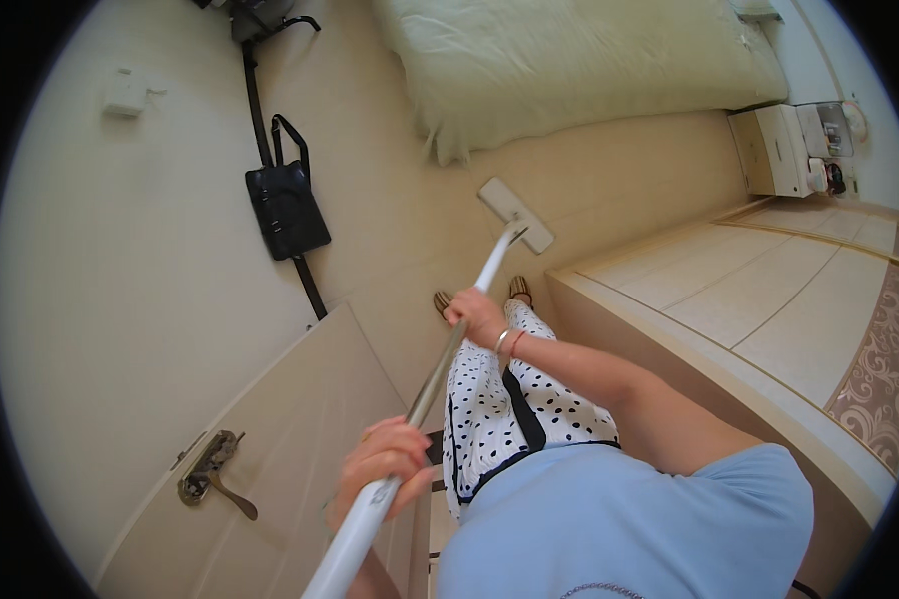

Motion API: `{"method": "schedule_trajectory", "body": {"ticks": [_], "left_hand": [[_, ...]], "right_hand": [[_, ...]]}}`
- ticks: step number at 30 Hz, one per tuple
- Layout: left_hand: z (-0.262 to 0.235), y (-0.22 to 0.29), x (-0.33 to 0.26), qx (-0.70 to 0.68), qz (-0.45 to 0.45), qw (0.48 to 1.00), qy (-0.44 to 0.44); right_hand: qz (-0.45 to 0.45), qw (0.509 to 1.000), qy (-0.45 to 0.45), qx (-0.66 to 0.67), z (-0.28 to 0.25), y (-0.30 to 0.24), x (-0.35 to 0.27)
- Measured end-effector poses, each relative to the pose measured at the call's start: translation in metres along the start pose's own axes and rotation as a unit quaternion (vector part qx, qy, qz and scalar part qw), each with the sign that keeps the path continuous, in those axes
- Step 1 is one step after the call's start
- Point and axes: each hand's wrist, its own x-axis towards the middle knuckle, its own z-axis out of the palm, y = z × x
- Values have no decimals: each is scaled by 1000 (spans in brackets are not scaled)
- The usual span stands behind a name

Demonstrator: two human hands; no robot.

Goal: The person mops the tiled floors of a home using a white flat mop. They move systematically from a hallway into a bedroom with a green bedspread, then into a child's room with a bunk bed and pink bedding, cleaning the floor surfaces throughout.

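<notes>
A flat mop (486, 268) with a long white and metal pole slants from the lower left up to the middle of the view. Its pale rectangular head (537, 232) lies flat on the floor, a little beyond my feet. High on the pole, my left hand (388, 464) wraps round it close to the white upper end. Farther down, my right hand (477, 315) is closed on the pole above my slippers, with a bracelet and a red band at the wrist.
A bed with a pale green cover (589, 70) stands ahead. On the left are a black bag (285, 212) against the wall and a door with a metal handle (215, 474). Cream wardrobe doors (729, 285) run along the right, with a small bedside cabinet (769, 150) beyond.
</notes>
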Motion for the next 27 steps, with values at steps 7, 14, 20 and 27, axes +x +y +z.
{"method": "schedule_trajectory", "body": {"ticks": [7,14,20,27], "left_hand": [[-22,51,-3,-58,0,986,157],[14,60,27,-132,91,953,258],[-4,30,56,-103,128,958,235],[-8,-6,98,-63,158,968,185]], "right_hand": [[7,991,70,116,30,-76,40],[5,963,212,165,24,-91,71],[23,974,164,156,25,-64,118],[-14,977,179,114,16,-16,183]]}}
